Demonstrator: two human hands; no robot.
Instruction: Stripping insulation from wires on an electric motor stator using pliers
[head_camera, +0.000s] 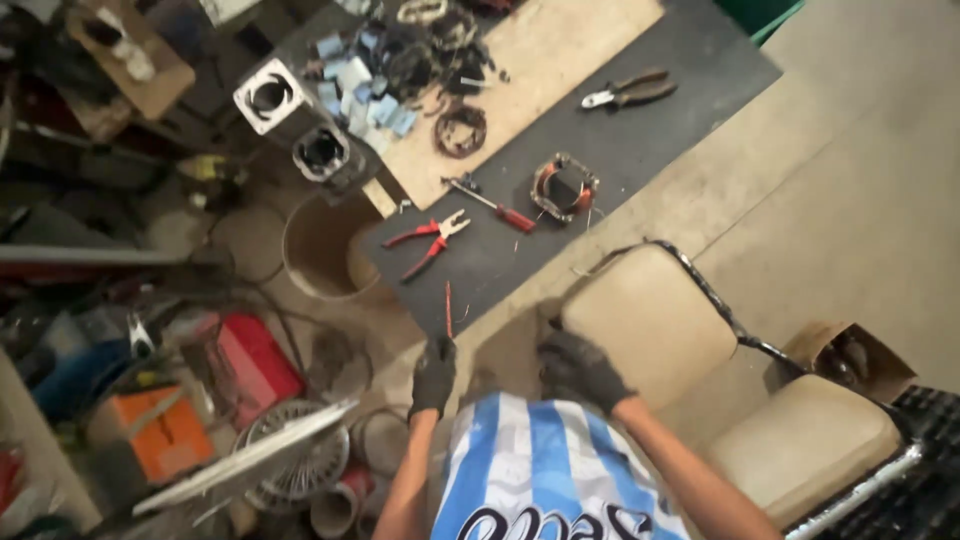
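The dark grey worktop (640, 140) carries loose tools right to its near edge. The cream padded chair (650, 320) stands against that edge, and the right hand (580, 368), gloved black, rests curled at the seat's front; the left hand (434, 372), gloved too, hangs loosely closed, holding nothing visible. Jolting the chair could shake the thin red-handled rod (448, 308) off the edge beside the red-handled pliers (428, 240).
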